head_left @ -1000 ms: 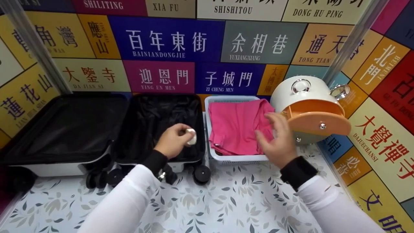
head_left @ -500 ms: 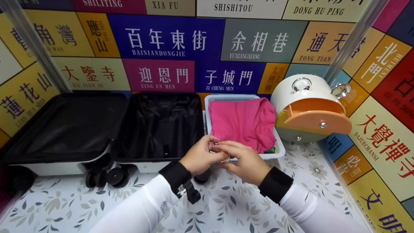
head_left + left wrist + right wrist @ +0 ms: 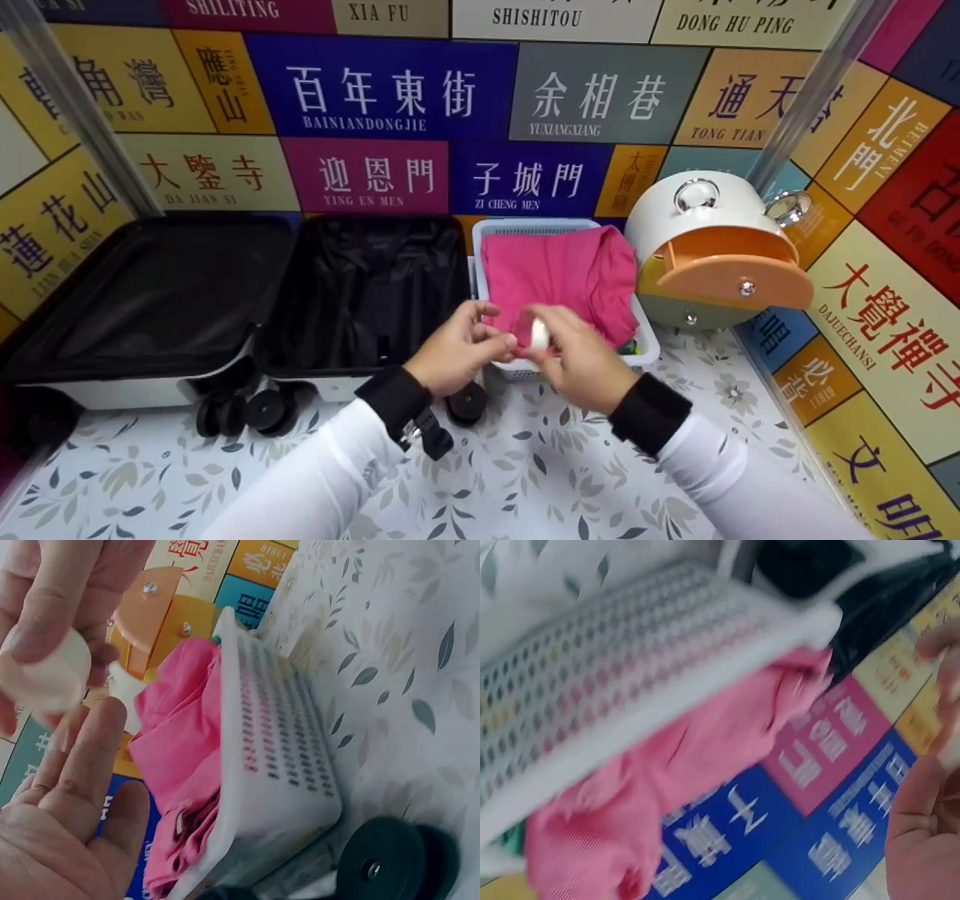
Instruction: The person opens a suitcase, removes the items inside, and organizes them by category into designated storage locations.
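My right hand (image 3: 581,361) pinches a small white round thing (image 3: 538,334) between its thumb and fingers, over the front of the basket. In the left wrist view this white disc-like thing (image 3: 56,679) shows a smooth face; its exact kind is unclear. My left hand (image 3: 454,351) is just to its left, its fingers loosely bent and holding nothing. Beneath and behind both hands, a folded pink cloth garment (image 3: 551,274) lies in a white perforated plastic basket (image 3: 289,727). The right wrist view is blurred and shows only part of a hand (image 3: 922,840) at its right edge.
An open suitcase with black lining (image 3: 375,292) and its other half (image 3: 165,292) lie left of the basket. On the right stands a round white case (image 3: 667,210) with an orange drawer (image 3: 739,281) pulled out. Suitcase wheels (image 3: 271,409) jut toward me over the leaf-patterned surface.
The white round thing has passed from my left hand to my right. My hands came together in front of the basket, and have since moved slightly apart.
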`<action>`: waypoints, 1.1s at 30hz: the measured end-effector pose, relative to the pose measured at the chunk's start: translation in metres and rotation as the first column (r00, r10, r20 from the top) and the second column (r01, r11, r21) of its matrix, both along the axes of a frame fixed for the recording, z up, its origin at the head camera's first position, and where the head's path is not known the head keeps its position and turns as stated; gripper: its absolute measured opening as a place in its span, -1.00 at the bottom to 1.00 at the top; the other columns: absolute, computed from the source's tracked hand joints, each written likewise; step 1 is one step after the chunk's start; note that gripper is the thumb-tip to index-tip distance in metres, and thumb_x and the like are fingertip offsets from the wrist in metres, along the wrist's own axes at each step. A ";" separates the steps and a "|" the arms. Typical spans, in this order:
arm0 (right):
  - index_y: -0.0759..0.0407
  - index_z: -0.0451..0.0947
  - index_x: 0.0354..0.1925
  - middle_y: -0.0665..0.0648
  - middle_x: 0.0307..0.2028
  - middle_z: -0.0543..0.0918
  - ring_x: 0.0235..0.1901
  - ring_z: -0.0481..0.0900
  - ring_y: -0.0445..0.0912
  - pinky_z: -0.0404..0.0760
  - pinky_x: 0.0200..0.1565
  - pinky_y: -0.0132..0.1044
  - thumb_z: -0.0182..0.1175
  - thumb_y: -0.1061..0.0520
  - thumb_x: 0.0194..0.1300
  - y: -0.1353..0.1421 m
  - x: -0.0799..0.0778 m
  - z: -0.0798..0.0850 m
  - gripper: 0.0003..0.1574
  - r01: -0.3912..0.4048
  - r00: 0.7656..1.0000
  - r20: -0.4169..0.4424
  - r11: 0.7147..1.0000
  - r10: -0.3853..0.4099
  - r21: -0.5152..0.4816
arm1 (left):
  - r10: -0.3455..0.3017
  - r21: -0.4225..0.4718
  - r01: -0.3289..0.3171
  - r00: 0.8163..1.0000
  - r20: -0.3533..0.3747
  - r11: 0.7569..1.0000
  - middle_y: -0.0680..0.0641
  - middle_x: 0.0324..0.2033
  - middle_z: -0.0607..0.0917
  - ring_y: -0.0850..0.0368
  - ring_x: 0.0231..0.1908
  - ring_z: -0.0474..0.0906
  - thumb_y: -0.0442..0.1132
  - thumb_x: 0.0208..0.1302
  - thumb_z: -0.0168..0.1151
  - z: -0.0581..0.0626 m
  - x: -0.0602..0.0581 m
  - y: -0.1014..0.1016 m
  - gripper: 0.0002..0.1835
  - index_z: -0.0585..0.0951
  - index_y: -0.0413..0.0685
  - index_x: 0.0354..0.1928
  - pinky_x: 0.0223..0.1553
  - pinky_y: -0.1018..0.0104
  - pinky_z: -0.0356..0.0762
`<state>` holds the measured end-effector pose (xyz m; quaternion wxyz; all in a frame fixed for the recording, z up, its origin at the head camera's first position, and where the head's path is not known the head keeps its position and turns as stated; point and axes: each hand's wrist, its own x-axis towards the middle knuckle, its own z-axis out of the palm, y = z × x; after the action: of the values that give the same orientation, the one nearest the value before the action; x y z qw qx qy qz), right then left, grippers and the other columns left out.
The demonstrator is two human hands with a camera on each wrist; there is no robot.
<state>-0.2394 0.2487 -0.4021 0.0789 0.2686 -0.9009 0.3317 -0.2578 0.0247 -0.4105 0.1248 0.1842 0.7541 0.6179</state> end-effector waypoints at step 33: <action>0.29 0.35 0.51 0.67 0.33 0.43 0.38 0.30 0.55 0.22 0.43 0.44 0.07 0.02 0.63 0.195 -0.066 0.052 -0.34 0.616 0.788 -0.106 0.779 -0.607 0.114 | 0.327 -0.584 -0.438 0.899 -0.292 0.684 -0.33 0.31 0.63 -0.32 0.27 0.60 0.04 0.49 0.25 -0.045 -0.047 -0.146 -0.28 0.31 -0.20 0.50 0.32 -0.21 0.50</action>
<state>-0.3050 0.4441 -0.3502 0.1915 -0.0228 -0.9575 0.2143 -0.3052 -0.1215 -0.4556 -0.0151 0.0190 0.9469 0.3207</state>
